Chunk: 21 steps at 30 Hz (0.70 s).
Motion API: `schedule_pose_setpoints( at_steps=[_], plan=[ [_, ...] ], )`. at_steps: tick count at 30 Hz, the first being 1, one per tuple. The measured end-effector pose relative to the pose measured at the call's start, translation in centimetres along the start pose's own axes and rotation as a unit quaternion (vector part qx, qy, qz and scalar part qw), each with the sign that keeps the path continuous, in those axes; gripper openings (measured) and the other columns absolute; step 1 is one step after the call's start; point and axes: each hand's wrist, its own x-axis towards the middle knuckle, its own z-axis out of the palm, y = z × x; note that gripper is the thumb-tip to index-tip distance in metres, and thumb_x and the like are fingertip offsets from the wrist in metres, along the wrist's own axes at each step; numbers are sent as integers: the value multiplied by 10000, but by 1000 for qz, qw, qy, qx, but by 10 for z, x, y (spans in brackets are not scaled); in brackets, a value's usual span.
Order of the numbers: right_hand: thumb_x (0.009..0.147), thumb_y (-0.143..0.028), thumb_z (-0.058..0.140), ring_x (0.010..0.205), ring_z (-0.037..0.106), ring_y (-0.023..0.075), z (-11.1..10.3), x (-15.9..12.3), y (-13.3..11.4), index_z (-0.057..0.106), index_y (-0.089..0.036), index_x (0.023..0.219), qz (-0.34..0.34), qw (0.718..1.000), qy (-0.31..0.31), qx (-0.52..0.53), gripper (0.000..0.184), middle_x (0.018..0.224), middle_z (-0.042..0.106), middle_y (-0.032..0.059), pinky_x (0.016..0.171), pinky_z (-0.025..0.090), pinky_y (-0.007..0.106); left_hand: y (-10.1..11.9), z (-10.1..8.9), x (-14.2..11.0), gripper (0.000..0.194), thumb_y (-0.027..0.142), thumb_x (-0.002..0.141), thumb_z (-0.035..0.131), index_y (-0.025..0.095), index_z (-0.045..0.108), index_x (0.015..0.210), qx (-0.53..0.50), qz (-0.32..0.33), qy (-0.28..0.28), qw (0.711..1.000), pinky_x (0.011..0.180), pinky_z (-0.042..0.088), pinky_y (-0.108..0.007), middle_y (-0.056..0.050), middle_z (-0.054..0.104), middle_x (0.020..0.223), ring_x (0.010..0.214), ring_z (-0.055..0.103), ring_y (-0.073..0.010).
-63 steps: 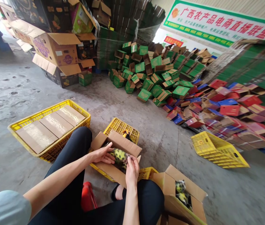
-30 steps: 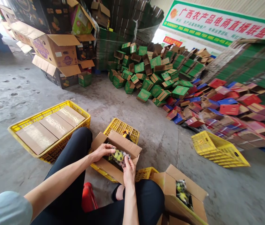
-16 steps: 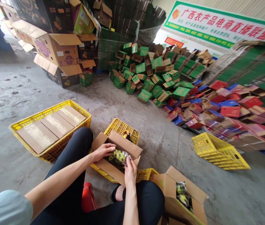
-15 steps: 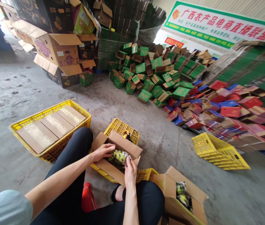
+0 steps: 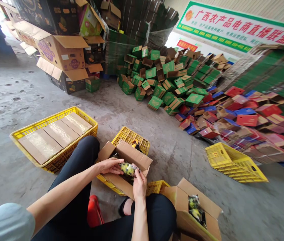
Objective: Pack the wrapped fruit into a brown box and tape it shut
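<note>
Grasping a yellow-and-black packet (image 5: 127, 169) with left hand (image 5: 109, 166) and right hand (image 5: 139, 186) over the open carton (image 5: 137, 155); I'm logging three taped boxes (image 5: 60, 133) as done, this carton remaining unsealed.

Large red Chinese characters on the long white, green-bordered banner (image 5: 239, 28) read 广西农产品电商直播联盟 — one more character follows, cut off by the picture's edge. Beneath runs a smaller line, where 农产品基地种植户 can be made out; the yellow line on the green lower border is too small to read. The small red sign (image 5: 187, 45) below, and the purple prints on the brown carton (image 5: 63, 55), bear marks too blurred to read.
</note>
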Motion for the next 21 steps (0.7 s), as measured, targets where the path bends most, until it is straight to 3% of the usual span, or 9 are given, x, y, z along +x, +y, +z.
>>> schedule_pose_setpoints(
  at_steps=[6, 11, 21],
  plan=[
    [819, -578, 837, 1417, 618, 333, -1, 0, 1, 845, -224, 1179, -5, 1000, 9, -7, 505, 1439, 734, 120, 1194, 481, 462, -1, -4, 1, 647, 395, 608, 1072, 115, 773, 1108, -20, 61, -17, 998, 899, 628, -324, -137, 808, 1085, 895, 815, -242],
    [790, -570, 863, 1365, 657, 326, -4, 3, 6, 849, -241, 1135, 30, 998, 35, 41, 476, 1389, 762, 123, 1140, 538, 465, -1, -3, 0, 654, 341, 550, 1097, 129, 771, 1076, -20, 78, -7, 997, 831, 615, -287, -102, 799, 1027, 875, 814, -232],
    [761, -552, 891, 1355, 657, 323, -4, 3, 5, 845, -246, 999, 36, 992, 37, 116, 391, 1345, 772, 135, 1146, 543, 479, 2, 2, -4, 615, 292, 590, 1077, 146, 765, 1100, -4, 101, -15, 995, 652, 546, -214, -46, 749, 922, 694, 702, -113]
  ],
)
